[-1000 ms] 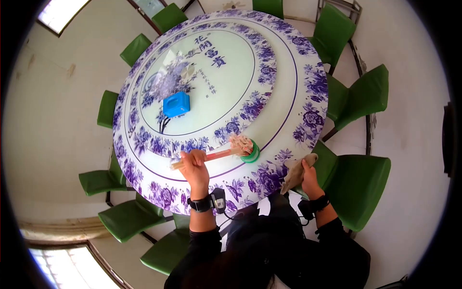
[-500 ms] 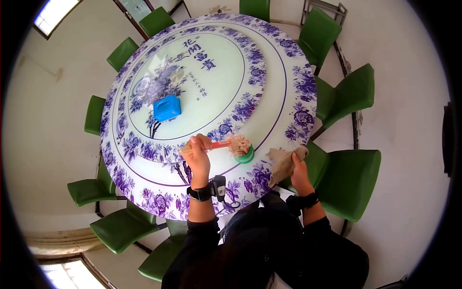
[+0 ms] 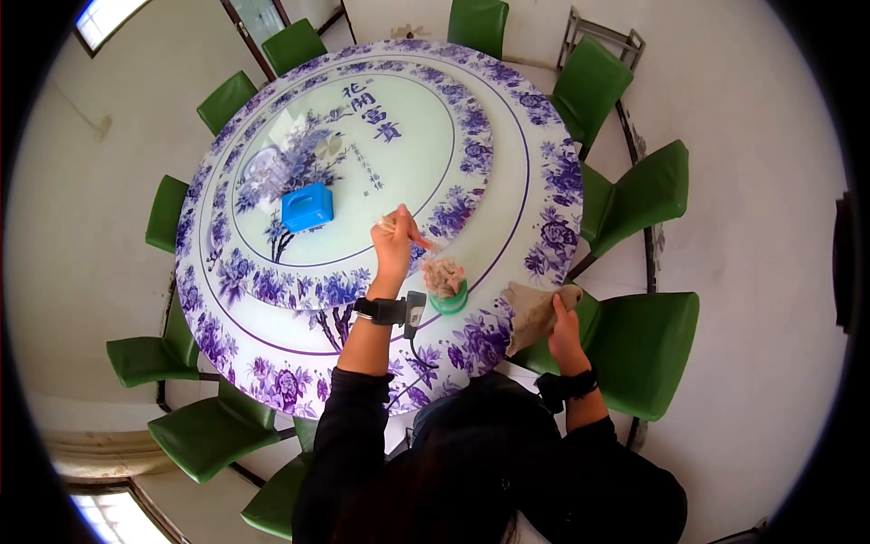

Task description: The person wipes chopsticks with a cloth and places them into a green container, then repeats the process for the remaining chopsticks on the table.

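My left hand (image 3: 392, 243) is closed in a fist over the table, around a slim red stick-like thing (image 3: 420, 240) that slants down to the right. A pale end shows at the other side of the fist; what kind of tool this is I cannot tell. Just below its tip, a pinkish-beige ruffled bunch (image 3: 443, 276) sits in a round green holder (image 3: 449, 300) on the table. At the table's right edge my right hand (image 3: 565, 334) grips a crumpled grey-beige cloth (image 3: 531, 315), part of which hangs over the rim.
The round table (image 3: 507, 227) has a purple flower pattern and a raised round centre. On that centre stands a blue box (image 3: 307, 208) with a handle-like top. Green chairs (image 3: 642, 349) ring the table, one close by my right arm. A cable hangs from the left wrist device (image 3: 414, 313).
My left hand has risen and moved right with the red stick, which now tilts more steeply above the ruffled bunch. The right hand keeps its hold on the cloth. The view has shifted slightly.
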{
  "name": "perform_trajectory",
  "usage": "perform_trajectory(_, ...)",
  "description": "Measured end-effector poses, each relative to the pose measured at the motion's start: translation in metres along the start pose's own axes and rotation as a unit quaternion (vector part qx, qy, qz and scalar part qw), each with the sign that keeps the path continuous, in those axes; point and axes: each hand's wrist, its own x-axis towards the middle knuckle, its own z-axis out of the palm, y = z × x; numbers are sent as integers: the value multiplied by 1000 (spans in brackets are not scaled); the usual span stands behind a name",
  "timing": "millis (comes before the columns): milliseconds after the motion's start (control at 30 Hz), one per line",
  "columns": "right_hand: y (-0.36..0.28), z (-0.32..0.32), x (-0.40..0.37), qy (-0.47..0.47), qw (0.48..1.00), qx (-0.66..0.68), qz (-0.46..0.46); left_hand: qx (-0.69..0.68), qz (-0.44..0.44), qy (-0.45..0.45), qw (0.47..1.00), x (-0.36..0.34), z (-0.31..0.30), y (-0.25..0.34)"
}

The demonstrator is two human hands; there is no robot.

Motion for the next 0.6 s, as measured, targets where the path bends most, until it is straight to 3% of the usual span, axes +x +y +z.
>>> perform_trajectory(67, -2, -3, -3, -7, 1000, 7, 2, 84, -30, -37, 995, 2, -7, -29)
perform_trajectory(167, -4, -11, -5, 1, 1000, 15, 10, 78, -47, -53, 994, -1, -3, -48)
perform_trajectory(500, 1, -13, -4, -20, 1000, -5, 12, 106, -67, -117, 985, -6, 8, -53)
perform_trajectory(600, 4, -10, -6, -38, 999, 19, 26, 135, -54, -95, 985, -8, 7, -55)
